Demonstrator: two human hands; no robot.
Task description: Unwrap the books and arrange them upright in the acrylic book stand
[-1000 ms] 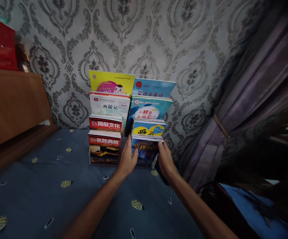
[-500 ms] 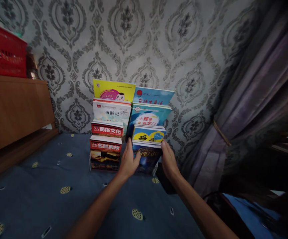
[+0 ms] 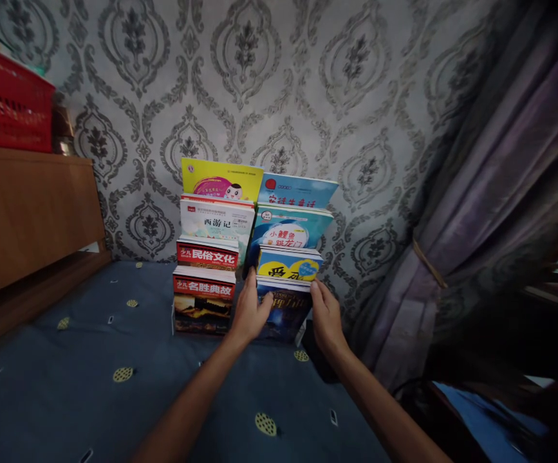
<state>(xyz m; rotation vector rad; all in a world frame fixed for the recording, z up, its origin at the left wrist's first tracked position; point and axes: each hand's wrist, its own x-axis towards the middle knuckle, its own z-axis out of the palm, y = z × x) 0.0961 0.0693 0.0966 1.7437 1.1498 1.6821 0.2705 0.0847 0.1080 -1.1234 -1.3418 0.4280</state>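
Two side-by-side columns of upright books stand in tiers against the wall. At the front of the right column is a dark blue book [image 3: 286, 315], held at its sides between my two hands. My left hand [image 3: 251, 312] grips its left edge, thumb lying over the front cover. Along the right edge, the fingers of my right hand [image 3: 327, 315] press near the top corner. Just behind it rises a blue-and-yellow book [image 3: 288, 263], then a teal book [image 3: 293, 228] and a light blue book [image 3: 302, 188]. Beside my left hand, the left column begins with a red-and-black book [image 3: 204, 302].
A white-covered book [image 3: 218, 222] and a yellow book [image 3: 221, 173] stand farther back on the left. The surface has a dark blue patterned cloth [image 3: 163, 411]. A wooden cabinet [image 3: 32, 212] bears a red basket [image 3: 11, 103]. A tied curtain [image 3: 414, 296] hangs at right.
My right hand has slid slightly down the dark blue book's right edge. My left hand stays at the left edge. The books appear a little lower as the view shifts.
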